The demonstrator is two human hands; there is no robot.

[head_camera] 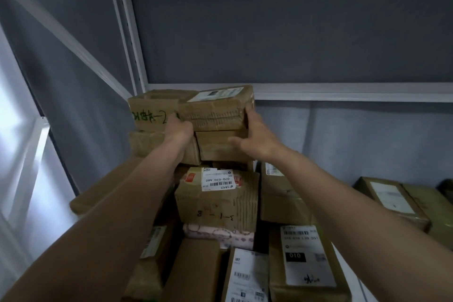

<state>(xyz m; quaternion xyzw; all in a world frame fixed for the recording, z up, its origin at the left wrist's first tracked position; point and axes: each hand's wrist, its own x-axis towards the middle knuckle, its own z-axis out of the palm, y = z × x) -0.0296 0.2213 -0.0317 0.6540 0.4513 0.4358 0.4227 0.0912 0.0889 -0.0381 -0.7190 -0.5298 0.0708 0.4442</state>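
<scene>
I read this as the two-handed grasp on the top parcel (215,111). It sits at my twelve o'clock on the crown of the stack with its white label facing up. I cannot tell whether it is being seated or lifted off. My left hand (178,127) is at the parcel's eight o'clock corner, fingers curled in around its left edge, where it sits against the green-marked box (152,111) at its nine o'clock. My right hand (257,138) is spread wide at the four o'clock end, with the fingers laid up the parcel's right face and the thumb stuck out leftward across the box beneath (220,146). Both forearms reach up and forward, nearly straight, converging on the parcel. The next move, I judge, calls for an even squeeze from both sides and a level motion. The parcel rests on a loose tier above the labelled carton (218,200) at six o'clock, and a skewed pull could drag its neighbours.
</scene>
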